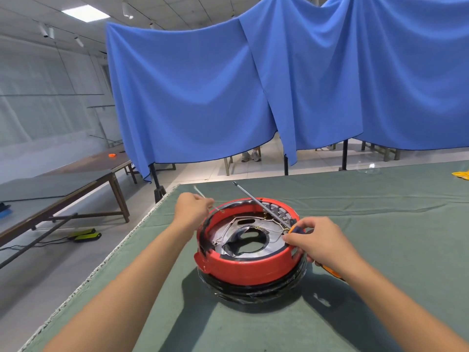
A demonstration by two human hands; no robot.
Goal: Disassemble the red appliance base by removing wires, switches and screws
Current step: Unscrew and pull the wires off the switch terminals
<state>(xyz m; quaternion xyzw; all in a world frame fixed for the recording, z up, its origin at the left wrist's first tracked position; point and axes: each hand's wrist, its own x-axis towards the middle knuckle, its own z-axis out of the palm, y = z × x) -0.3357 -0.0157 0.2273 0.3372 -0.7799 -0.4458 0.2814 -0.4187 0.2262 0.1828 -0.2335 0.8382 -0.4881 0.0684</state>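
From the head view, the red appliance base (250, 252) sits upside down on the table (380, 250), which is covered in green cloth, near its left edge. Black rings show under the red rim, and thin wires (269, 226) run across the grey inner plate around a dark central opening. The left hand (194, 208) is at the far-left rim, its fingers (206, 203) curled round a thin white wire (203, 196) that sticks up past the knuckles. The right hand (321, 243) grips a screwdriver (264, 207) by its orange and dark handle at the right rim; the long metal shaft slants up and away over the base, tip in the air. Behind the table hang blue curtains (253, 85). To the left stand long wooden tables (76, 179).
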